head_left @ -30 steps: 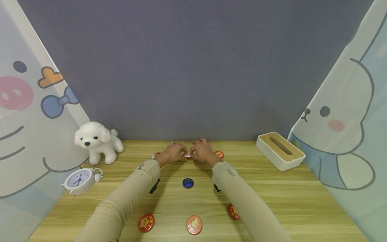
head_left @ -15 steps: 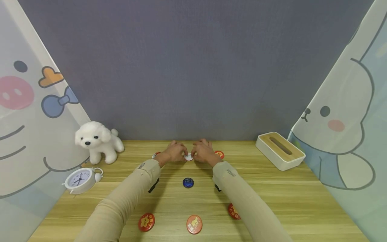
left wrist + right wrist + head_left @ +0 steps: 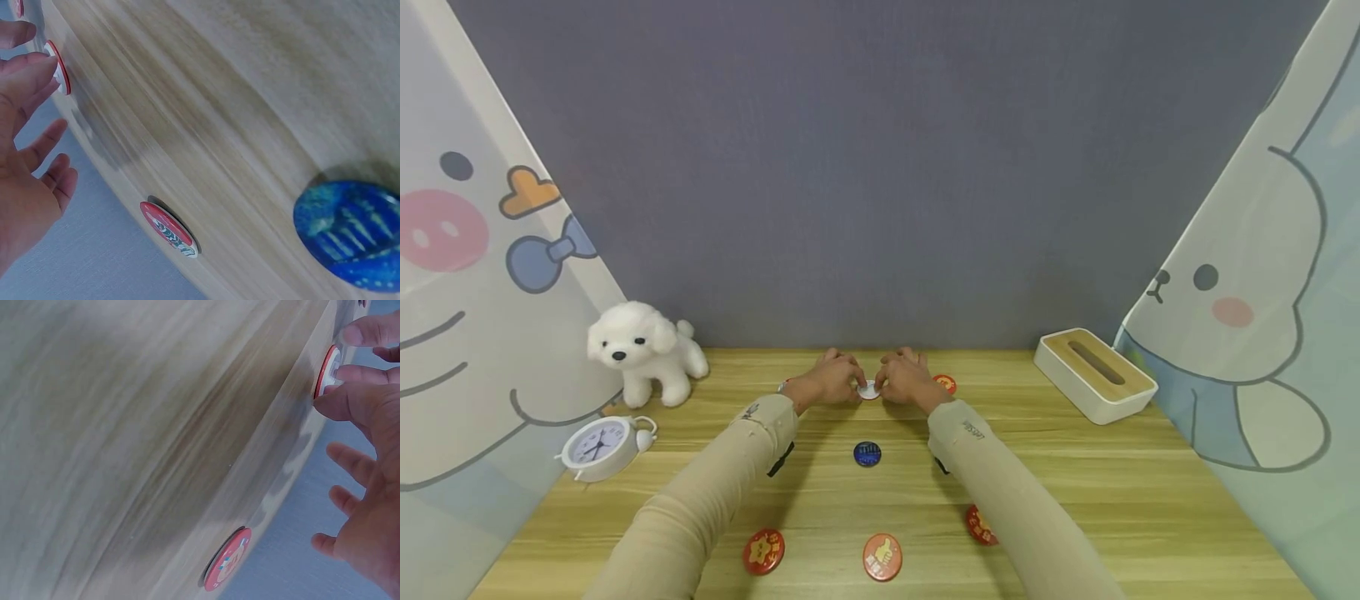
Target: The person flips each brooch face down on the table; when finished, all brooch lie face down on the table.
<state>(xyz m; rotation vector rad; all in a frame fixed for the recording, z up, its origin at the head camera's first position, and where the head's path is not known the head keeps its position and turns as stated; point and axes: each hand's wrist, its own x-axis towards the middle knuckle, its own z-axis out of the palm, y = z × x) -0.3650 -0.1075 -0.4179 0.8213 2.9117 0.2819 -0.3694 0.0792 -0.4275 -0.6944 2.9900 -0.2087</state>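
Note:
Between the two hands near the table's back edge lies a round badge (image 3: 869, 391), its white side up and its rim red. The left hand (image 3: 833, 377) pinches its left edge with thumb and forefinger; the right hand (image 3: 904, 377) pinches the opposite edge. In the left wrist view, fingertips of the left hand (image 3: 28, 187) meet the badge (image 3: 62, 70), the other fingers spread loosely. The right wrist view has the right hand's (image 3: 384, 456) thumb and forefinger at the badge (image 3: 326, 372). Whether it touches the table, I cannot tell.
A blue badge (image 3: 867, 454) lies in front of the hands, with red badges (image 3: 763, 552) and an orange-red one (image 3: 882, 557) nearer. Another red badge (image 3: 944, 383) is beside the right hand. Plush dog (image 3: 651, 354) and clock (image 3: 598, 450) stand left, tissue box (image 3: 1096, 375) right.
The badge between the hands has tipped from nearly edge-on to flatter, showing more of its white side. Both hands have stayed almost in place.

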